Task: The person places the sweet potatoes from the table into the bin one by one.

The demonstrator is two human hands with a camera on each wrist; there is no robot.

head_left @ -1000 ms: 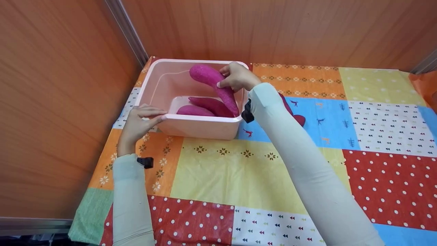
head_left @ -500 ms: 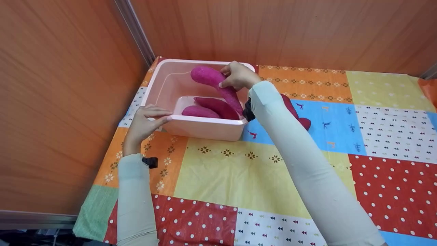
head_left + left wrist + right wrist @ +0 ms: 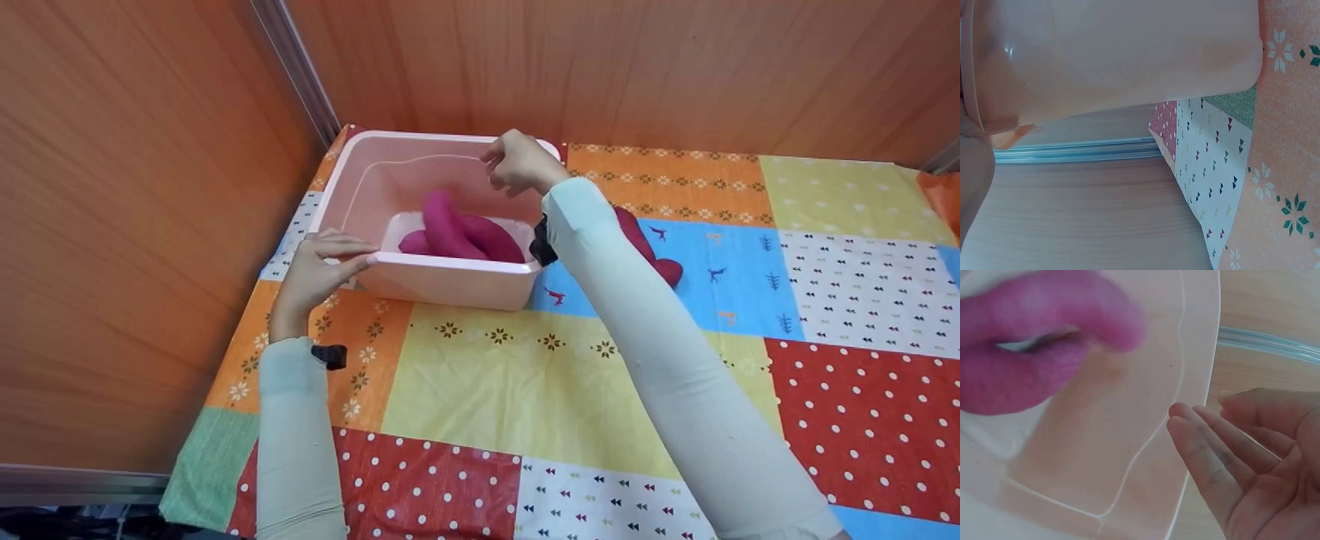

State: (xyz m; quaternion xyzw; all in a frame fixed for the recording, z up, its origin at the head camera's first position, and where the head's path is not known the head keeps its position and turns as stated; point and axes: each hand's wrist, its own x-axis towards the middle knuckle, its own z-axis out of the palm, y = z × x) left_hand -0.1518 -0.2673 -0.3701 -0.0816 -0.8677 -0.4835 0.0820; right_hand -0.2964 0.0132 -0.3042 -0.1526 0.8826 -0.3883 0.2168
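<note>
A pink plastic tub (image 3: pixel 450 283) stands at the back left of the table. My left hand (image 3: pixel 311 274) pinches the tub's near rim between thumb and fingers at its left corner. Over the tub's right side is my right hand (image 3: pixel 521 163), its fingers loose with nothing between them, as the right wrist view also shows. Below it in the tub, a curved magenta sweet potato (image 3: pixel 446 225) lies across two others, a darker sweet potato (image 3: pixel 496 238) and a partly hidden sweet potato (image 3: pixel 414 242). In the right wrist view the upper sweet potato (image 3: pixel 1100 312) is blurred.
Right of the tub, dark red sweet potatoes (image 3: pixel 669 271) lie on the patchwork tablecloth (image 3: pixel 540 397), partly hidden by my right sleeve (image 3: pixel 637 300). Wood-grain panels (image 3: pixel 600 67) rise behind and to the left of the table.
My right hand has let go of the curved sweet potato, which has dropped onto the others in the tub. The left hand keeps its hold on the rim; the view has shifted slightly.
</note>
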